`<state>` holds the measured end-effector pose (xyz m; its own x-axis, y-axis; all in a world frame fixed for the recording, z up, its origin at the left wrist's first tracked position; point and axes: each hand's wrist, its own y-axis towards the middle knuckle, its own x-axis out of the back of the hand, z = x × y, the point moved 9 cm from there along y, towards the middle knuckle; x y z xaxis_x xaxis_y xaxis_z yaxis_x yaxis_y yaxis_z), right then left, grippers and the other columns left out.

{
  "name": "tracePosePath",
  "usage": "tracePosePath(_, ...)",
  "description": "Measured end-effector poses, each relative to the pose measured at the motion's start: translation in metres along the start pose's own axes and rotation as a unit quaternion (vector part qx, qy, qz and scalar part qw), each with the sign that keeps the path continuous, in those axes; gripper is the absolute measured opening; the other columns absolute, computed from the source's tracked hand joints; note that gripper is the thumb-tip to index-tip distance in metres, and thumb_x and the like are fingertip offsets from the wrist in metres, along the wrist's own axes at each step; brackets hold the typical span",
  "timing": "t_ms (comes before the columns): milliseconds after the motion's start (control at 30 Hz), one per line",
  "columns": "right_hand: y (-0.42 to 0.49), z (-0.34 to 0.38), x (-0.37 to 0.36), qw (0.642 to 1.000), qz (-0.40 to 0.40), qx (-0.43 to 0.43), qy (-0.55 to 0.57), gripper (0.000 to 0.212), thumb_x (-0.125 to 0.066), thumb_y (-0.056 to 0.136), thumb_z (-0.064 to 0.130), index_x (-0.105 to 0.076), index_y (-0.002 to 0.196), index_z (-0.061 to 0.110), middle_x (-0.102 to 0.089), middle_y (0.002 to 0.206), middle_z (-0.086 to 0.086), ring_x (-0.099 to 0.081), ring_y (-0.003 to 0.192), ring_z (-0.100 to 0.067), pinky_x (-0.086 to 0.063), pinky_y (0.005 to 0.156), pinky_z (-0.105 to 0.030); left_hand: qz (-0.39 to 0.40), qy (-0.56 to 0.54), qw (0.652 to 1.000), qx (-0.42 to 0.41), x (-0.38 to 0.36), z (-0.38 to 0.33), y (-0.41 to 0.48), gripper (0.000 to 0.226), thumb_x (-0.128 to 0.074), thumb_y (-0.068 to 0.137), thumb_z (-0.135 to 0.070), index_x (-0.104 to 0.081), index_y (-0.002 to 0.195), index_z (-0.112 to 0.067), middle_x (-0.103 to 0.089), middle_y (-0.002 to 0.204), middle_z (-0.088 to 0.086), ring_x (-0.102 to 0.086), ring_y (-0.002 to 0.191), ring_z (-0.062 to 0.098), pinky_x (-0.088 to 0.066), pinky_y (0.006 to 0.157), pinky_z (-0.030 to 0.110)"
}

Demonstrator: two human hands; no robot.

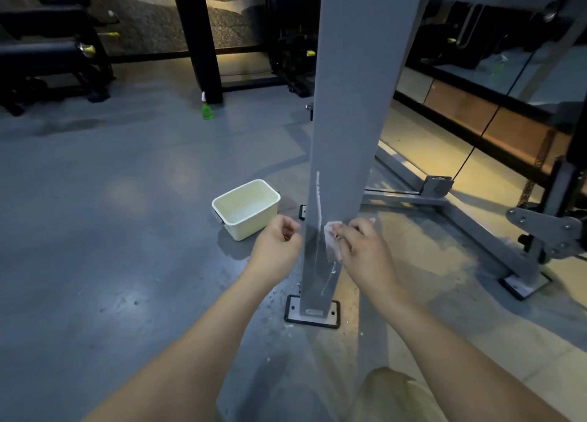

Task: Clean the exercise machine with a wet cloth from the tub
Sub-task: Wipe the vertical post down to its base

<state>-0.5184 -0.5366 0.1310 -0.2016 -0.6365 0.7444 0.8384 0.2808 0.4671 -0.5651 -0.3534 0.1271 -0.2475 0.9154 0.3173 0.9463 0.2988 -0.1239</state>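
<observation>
Two bare forearms (209, 342), knee (390, 393) in beige fabric

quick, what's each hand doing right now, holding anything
left hand: closed, fingers curled, nothing visible in it, beside the grey post.
right hand: holding the white cloth against the post.

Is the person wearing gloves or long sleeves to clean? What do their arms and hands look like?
No gloves and no sleeves in view: the left hand and the right hand are bare, and so are both forearms. I see no watch or bracelet on the wrists. Low in the picture a bit of tan clothing shows over a leg.
</observation>
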Motion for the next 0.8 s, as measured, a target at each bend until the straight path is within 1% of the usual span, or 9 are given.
tracePosePath(67,-0.007,-0.001,0.007,0.991,-0.014,-0.071,0.113,0.013,-0.07,0.095,0.016,-0.078,0.105,0.019,-0.056,0.093,0.012,-0.058,0.084,-0.004,-0.042,0.074,-0.011,0.02,0.01,1.0,0.001,-0.005,0.014,-0.009,0.016,-0.058,0.095,-0.013,-0.057,0.097,-0.029,-0.06,0.092,-0.008,-0.052,0.07,0.009,-0.044,0.065,0.024)
tracePosePath(100,-0.012,-0.001,0.008,0.981,-0.01,-0.11,0.16,0.009,-0.072,0.094,0.019,-0.078,0.098,0.024,-0.06,0.093,0.013,-0.06,0.086,-0.001,-0.043,0.075,-0.011,0.031,0.009,0.999,0.0,-0.008,0.019,-0.014,0.017,-0.062,0.094,-0.014,-0.057,0.099,-0.03,-0.062,0.094,-0.009,-0.054,0.071,0.006,-0.046,0.068,0.023)
tracePosePath(167,-0.021,0.0,0.001,0.954,0.011,-0.18,0.238,0.01,-0.074,0.091,0.025,-0.076,0.085,0.032,-0.068,0.091,0.01,-0.066,0.085,-0.001,-0.051,0.076,-0.021,0.059,-0.014,0.998,0.006,-0.017,0.031,-0.024,0.019,-0.068,0.093,-0.022,-0.059,0.104,-0.035,-0.066,0.098,-0.016,-0.061,0.077,-0.002,-0.048,0.072,0.02)
tracePosePath(267,-0.029,0.005,-0.015,0.907,0.06,-0.233,0.345,0.011,-0.073,0.094,0.024,-0.076,0.085,0.029,-0.076,0.087,0.006,-0.071,0.082,-0.01,-0.057,0.079,-0.035,0.073,-0.049,0.996,0.005,-0.022,0.038,-0.031,0.015,-0.069,0.095,-0.028,-0.065,0.109,-0.031,-0.072,0.099,-0.016,-0.065,0.084,-0.002,-0.047,0.071,0.016)
tracePosePath(400,-0.034,-0.003,-0.025,0.9,0.069,-0.243,0.355,0.012,-0.069,0.097,0.028,-0.076,0.087,0.029,-0.076,0.085,0.004,-0.07,0.077,-0.017,-0.057,0.07,-0.038,0.048,-0.12,0.991,0.021,-0.013,0.052,-0.03,0.014,-0.065,0.096,-0.028,-0.071,0.098,-0.015,-0.075,0.095,0.007,-0.066,0.085,0.014,-0.057,0.091,0.04)
tracePosePath(533,-0.046,-0.017,-0.037,0.871,0.08,-0.293,0.386,0.024,-0.058,0.103,0.023,-0.073,0.085,0.021,-0.067,0.073,-0.002,-0.058,0.064,-0.02,-0.046,0.055,-0.034,0.052,-0.234,0.968,0.073,-0.017,0.06,-0.031,0.017,-0.05,0.103,-0.006,-0.062,0.091,-0.003,-0.07,0.082,0.001,-0.068,0.083,0.013,-0.058,0.097,0.042)
tracePosePath(633,-0.056,-0.023,-0.038,0.869,0.098,-0.296,0.384,0.024,-0.053,0.105,0.024,-0.075,0.101,0.033,-0.06,0.077,0.005,-0.053,0.068,-0.015,-0.046,0.063,-0.034,0.066,-0.268,0.956,0.103,-0.022,0.067,-0.031,0.019,-0.048,0.098,-0.012,-0.055,0.081,-0.006,-0.064,0.082,0.008,-0.067,0.085,0.017,-0.056,0.099,0.049)
tracePosePath(733,-0.067,-0.02,-0.041,0.87,0.156,-0.277,0.376,0.023,-0.057,0.103,0.033,-0.069,0.12,0.043,-0.063,0.098,0.018,-0.059,0.087,-0.002,-0.046,0.081,-0.023,0.076,-0.306,0.941,0.123,-0.024,0.075,-0.033,0.029,-0.049,0.089,-0.021,-0.061,0.104,0.001,-0.063,0.104,0.028,-0.068,0.106,0.034,-0.056,0.098,0.051)
tracePosePath(800,-0.071,-0.014,-0.045,0.874,0.192,-0.258,0.364,0.023,-0.064,0.097,0.041,-0.07,0.12,0.041,-0.066,0.117,0.017,-0.061,0.106,-0.001,-0.047,0.094,-0.023,0.088,-0.323,0.931,0.146,-0.027,0.081,-0.037,0.044,-0.049,0.083,-0.021,-0.06,0.113,0.01,-0.064,0.109,0.029,-0.065,0.108,0.04,-0.052,0.095,0.049)
